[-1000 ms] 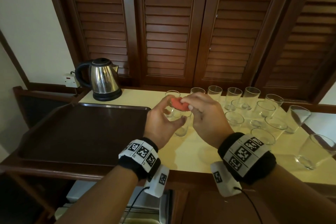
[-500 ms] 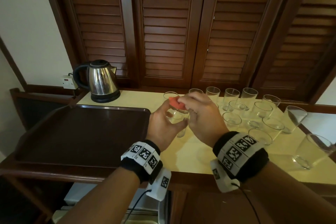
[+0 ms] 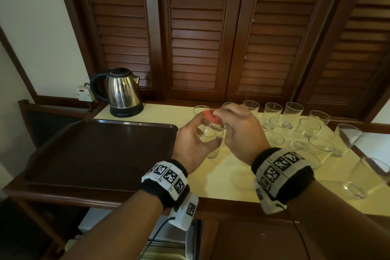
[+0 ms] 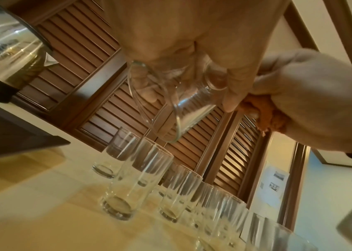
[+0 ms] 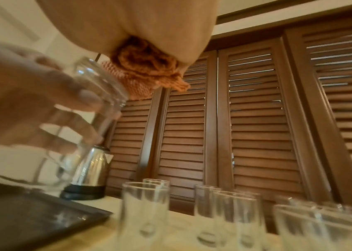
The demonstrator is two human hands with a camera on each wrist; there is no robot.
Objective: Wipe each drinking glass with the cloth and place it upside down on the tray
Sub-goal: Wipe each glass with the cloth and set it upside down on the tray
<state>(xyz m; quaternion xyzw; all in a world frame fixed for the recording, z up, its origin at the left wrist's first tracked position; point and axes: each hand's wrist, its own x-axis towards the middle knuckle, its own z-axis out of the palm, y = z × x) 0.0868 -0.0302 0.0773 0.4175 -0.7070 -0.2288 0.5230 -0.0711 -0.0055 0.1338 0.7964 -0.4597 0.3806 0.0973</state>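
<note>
My left hand (image 3: 195, 141) grips a clear drinking glass (image 3: 210, 131) above the counter, just right of the tray; the same glass (image 4: 183, 101) shows tilted, base up, in the left wrist view, and again as a glass (image 5: 97, 95) in the right wrist view. My right hand (image 3: 238, 131) holds a bunched orange cloth (image 3: 212, 118) against the glass's upper end; that cloth (image 5: 147, 68) shows in its palm. The dark brown tray (image 3: 101, 150) lies at the left with nothing on it. Several upright glasses (image 3: 295, 124) stand on the cream counter at the right.
A steel kettle (image 3: 123, 93) stands behind the tray's far right corner, next to a wall socket (image 3: 85, 93). Brown louvred doors (image 3: 198, 27) close off the back. Two glasses (image 3: 367, 177) stand near the counter's right edge.
Both hands have stayed together over the counter; the cloth has shifted slightly on the glass's upper end. The view has drifted a little.
</note>
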